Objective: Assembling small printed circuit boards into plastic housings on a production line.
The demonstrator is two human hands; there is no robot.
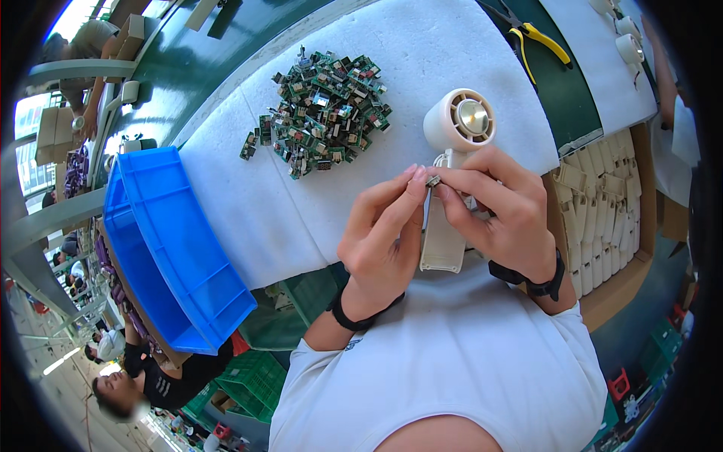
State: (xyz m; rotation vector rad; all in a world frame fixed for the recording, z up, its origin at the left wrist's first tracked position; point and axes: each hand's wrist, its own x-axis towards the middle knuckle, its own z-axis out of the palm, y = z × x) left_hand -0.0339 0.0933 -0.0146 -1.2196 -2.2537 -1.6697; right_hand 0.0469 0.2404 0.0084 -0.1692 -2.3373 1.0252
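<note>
A small circuit board is pinched between the fingertips of my left hand and my right hand, which meet over the white foam mat. Beneath them lies a cream handheld fan, its round head pointing away from me and its open handle shell toward me. Thin wires show near the neck of the fan, close to my fingertips. Part of the handle is hidden by my right hand. A heap of green circuit boards sits on the mat, ahead and to the left.
A blue plastic bin stands at the left. On the right, a cardboard box holds many cream handle shells. Yellow-and-black pliers lie at the far right on the green table. A co-worker is at the lower left.
</note>
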